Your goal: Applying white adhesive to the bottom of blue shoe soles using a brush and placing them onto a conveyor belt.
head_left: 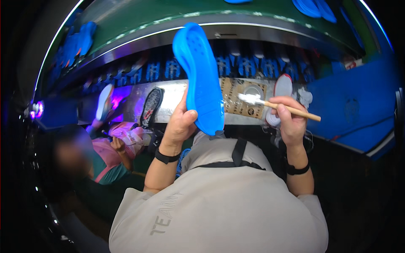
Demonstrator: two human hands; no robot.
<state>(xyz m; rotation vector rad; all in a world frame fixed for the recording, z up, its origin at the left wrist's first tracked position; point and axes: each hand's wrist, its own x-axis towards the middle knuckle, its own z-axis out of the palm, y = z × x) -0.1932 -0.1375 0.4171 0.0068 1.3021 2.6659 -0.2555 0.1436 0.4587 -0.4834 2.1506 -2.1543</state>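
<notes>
While the left hand (pixel 180 122) grips a blue sole (pixel 201 80) upright, the right hand (pixel 291 120) pinches a white-loaded brush (pixel 276 105) beside it; coating seemingly unfinished.

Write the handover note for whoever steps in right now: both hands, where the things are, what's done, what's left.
Left hand: grips the blue shoe sole by its lower end, held upright over the steel bench.
Right hand: holds a wooden-handled brush, white bristle tip pointing at the sole, just short of it.
Nearby: a black sole lying on the bench to the left, more blue soles on the green belt above.
Done: sole picked up, brush in hand.
Left: whether the sole has any coating yet cannot be told; brush has not touched it.
</notes>
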